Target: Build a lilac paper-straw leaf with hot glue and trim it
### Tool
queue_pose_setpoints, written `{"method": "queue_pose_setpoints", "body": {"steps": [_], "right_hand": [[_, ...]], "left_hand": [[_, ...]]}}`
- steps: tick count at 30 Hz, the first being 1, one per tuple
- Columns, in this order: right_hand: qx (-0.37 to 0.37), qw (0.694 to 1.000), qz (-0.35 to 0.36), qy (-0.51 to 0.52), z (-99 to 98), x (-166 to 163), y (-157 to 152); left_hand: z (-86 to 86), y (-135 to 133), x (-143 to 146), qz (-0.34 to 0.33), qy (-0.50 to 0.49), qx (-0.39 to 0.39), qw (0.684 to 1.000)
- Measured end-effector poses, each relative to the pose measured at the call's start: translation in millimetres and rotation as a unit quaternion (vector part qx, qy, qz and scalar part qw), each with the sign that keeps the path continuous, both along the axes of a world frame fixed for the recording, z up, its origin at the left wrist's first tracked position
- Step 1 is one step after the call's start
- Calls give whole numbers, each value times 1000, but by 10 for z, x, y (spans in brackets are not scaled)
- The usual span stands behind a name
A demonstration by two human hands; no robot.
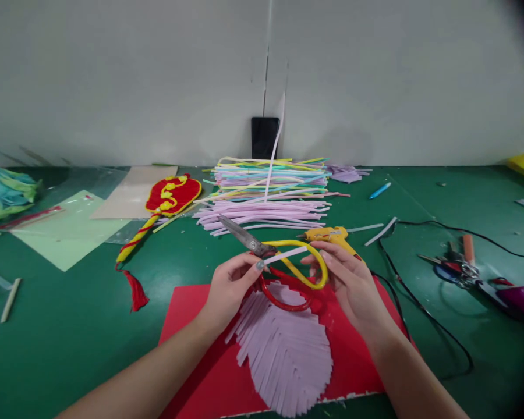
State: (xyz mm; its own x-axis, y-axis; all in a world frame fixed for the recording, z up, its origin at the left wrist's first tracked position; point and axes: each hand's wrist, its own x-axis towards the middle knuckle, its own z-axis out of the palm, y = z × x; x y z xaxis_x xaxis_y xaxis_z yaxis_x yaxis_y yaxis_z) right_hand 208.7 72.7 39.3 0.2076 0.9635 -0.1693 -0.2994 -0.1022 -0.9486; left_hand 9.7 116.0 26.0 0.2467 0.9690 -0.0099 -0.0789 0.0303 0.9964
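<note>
My left hand point(236, 288) pinches one end of a short pale lilac strip point(286, 255) between thumb and fingers. My right hand point(347, 279) is closed at the yellow handle loop of a pair of scissors point(294, 270), its fingertips close to the strip's other end. The blades point up and left, beyond my left fingers; the red loop hangs lower. Below both hands lies a leaf-shaped piece of overlapping lilac strips point(288, 355) on a red board point(353, 361). Its upper part is partly covered by the scissors.
Bundles of coloured pipe cleaners point(266, 215) lie ahead, before a phone point(264, 137) leaning on the wall. A yellow glue gun point(329, 234) and its black cord are right of them. A red-yellow fan point(172, 195) lies left; keys point(463, 270) lie far right.
</note>
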Motion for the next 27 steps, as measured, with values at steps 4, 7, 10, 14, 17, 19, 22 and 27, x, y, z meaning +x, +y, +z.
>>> {"method": "queue_pose_setpoints", "body": {"steps": [4, 7, 10, 14, 17, 19, 22, 27], "right_hand": [[-5, 1000, 5, 8, 37, -18, -6], [3, 999, 5, -44, 32, -13, -16], [13, 992, 4, -124, 33, -8, -22], [28, 986, 3, -166, 42, -19, -22], [59, 985, 11, -159, 31, -32, -25], [71, 986, 21, -152, 17, -36, -31], [77, 986, 33, -142, 2, -31, -43], [78, 989, 44, -121, -2, -21, -57]], "left_hand": [[3, 11, -3, -1, -1, 5, 1000], [-1, 14, -8, -3, -2, 5, 1000], [-16, 14, -9, -2, -10, 7, 1000], [-37, 12, 0, -2, -16, 12, 1000], [-44, 8, 4, 1, -15, 10, 1000], [-48, 8, 2, 4, -19, 9, 1000], [-55, 13, -5, 6, -24, 9, 1000], [-58, 14, -18, 1, -28, 7, 1000]]}}
